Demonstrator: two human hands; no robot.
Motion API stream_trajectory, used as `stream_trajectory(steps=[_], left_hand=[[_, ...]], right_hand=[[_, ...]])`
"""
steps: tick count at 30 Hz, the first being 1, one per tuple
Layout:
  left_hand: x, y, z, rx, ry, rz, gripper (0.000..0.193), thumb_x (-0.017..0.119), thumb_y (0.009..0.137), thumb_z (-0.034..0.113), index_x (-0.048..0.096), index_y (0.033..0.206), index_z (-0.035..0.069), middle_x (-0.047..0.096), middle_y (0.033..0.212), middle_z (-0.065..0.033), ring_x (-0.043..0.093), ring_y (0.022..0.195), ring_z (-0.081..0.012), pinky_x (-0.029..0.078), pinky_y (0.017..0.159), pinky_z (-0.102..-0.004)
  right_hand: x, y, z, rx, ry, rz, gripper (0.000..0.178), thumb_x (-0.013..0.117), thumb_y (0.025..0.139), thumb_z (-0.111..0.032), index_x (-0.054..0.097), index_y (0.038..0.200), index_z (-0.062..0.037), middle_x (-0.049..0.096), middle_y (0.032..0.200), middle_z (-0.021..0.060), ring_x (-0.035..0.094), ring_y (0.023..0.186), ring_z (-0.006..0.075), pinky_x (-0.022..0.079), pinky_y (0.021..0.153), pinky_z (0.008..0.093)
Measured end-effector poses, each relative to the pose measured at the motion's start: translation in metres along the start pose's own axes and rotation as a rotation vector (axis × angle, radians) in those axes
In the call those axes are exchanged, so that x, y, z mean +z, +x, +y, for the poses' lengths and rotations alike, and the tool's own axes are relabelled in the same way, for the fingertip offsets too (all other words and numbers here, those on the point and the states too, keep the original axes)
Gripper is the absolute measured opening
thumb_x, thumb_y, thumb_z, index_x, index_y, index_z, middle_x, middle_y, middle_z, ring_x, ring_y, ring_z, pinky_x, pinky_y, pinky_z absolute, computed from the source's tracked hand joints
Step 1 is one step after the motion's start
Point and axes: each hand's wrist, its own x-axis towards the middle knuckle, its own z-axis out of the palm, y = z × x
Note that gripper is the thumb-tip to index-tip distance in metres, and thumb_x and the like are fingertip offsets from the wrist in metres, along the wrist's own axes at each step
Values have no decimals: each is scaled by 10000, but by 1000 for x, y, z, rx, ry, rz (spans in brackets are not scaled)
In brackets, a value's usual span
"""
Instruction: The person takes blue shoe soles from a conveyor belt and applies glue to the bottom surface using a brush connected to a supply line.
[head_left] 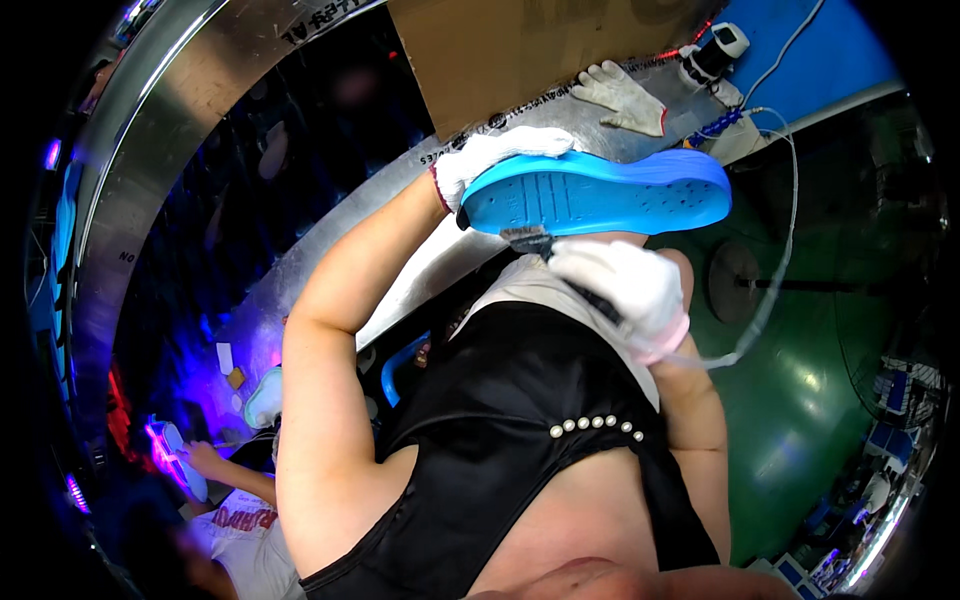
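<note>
In my left hand point(510, 152), which wears a white knit glove, is a bright blue shoe sole point(600, 195), gripped along its far edge near the left end. The sole is tilted, showing a face with raised bars and small holes. My right hand point(625, 285), gloved too and slightly blurred, is closed around the handle of a dark brush point(528, 240). The brush head meets or nearly meets the sole's near edge at the left; I cannot tell whether they touch. A clear tube point(770, 310) runs from near my right wrist up to the bench.
A loose white glove point(622, 97) lies on the metal bench point(345, 225) beside a cardboard sheet point(540, 55). Behind it stands a black-and-white device point(715, 52). At lower left a co-worker's hand point(205, 458) holds another sole point(178, 460). Green floor point(800, 390) lies at right.
</note>
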Motion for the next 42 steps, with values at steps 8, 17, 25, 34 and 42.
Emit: stream_trajectory(steps=[8,17,25,34,42], left_hand=[[-61,1,-18,596,728,-145,669,776,749,294,496,1341,156,448,1379,-112,451,1265,-249,406,1039,-355],[-52,-10,-9,717,719,6,506,658,851,388,565,1286,146,537,1281,-107,548,1145,-258,480,926,-393],[-24,-25,17,190,315,244,713,681,762,572,543,1297,122,568,1186,-197,643,872,-345,565,635,-442],[-9,-36,44,-86,74,297,778,683,727,605,529,1286,87,602,1086,-222,668,778,-349,566,556,-422],[-8,-43,57,-175,73,340,773,704,703,597,543,1262,87,609,1055,-223,651,719,-362,546,533,-437]], right_hand=[[-19,2,-12,19,-160,-112,300,696,682,-102,683,982,-104,690,967,92,653,749,247,522,665,309],[-25,1,0,-74,-118,110,275,649,699,-93,691,970,-72,691,990,101,621,660,239,501,590,301],[-31,-2,5,-50,-156,171,246,724,684,-24,692,927,-44,700,963,129,625,657,239,488,578,296],[-34,-3,28,-79,-139,359,217,739,686,-39,699,899,-52,706,960,126,640,662,206,472,559,279],[-47,-4,28,-45,-179,392,224,769,663,-28,693,872,-56,710,957,113,658,702,223,487,593,273]])
